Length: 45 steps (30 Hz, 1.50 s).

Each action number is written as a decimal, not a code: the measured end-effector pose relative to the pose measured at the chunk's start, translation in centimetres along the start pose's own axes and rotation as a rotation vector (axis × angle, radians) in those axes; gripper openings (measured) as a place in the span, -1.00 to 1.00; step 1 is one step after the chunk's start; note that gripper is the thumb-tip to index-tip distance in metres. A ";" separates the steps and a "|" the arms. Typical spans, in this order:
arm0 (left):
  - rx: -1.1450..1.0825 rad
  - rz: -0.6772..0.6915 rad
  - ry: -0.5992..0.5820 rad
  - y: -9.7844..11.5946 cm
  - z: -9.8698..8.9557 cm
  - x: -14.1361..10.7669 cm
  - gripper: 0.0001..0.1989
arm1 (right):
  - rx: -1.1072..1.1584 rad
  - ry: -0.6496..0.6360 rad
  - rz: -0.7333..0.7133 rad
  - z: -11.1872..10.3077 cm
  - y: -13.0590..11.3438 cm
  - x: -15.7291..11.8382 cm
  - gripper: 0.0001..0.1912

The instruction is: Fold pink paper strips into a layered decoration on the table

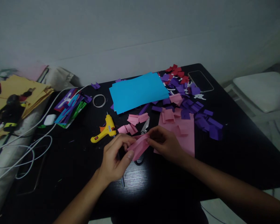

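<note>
Between my two hands is a creased piece of pink paper, held above the black table. My left hand grips its left end, thumb in front and fingers behind. At its right end, the fingertips of my right hand pinch the paper. Partly hidden beneath it are scissors, blades pointing away. Folded pink pieces lie just beyond my hands. A pink sheet with more folded pieces on it is under and beyond my right hand. Left of my left hand rests a yellow glue gun.
Blue sheets lie at the back of the table. Purple pieces and red pieces are scattered at the right, near a phone. A tape roll, paper strips and white cables occupy the left.
</note>
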State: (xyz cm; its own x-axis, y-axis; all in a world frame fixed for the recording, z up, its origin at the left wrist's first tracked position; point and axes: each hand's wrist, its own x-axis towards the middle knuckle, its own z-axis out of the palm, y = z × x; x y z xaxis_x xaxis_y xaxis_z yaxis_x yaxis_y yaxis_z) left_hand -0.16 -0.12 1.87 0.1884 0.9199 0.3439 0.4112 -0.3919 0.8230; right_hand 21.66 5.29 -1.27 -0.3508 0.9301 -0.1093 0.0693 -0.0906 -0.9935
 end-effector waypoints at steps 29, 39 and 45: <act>-0.347 -0.573 -0.184 -0.8 0.8 1.0 -0.80 | -0.135 -0.126 -0.161 0.2 -0.5 -0.5 -0.96; -0.124 -0.464 -0.302 -0.7 0.7 0.8 -0.82 | -0.246 -0.075 -0.208 0.3 -0.2 -0.5 -0.94; -0.125 -0.450 -0.288 -0.9 0.8 0.6 -0.84 | -0.258 -0.086 -0.215 0.4 0.1 -0.6 -0.93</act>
State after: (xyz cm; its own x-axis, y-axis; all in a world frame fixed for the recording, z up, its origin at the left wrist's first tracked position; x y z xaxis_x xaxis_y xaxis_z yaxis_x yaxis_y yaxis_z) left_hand 0.33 0.79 1.00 0.2622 0.9486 -0.1772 0.4018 0.0596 0.9138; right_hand 21.49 4.57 -1.32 -0.4593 0.8839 0.0882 0.2152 0.2070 -0.9544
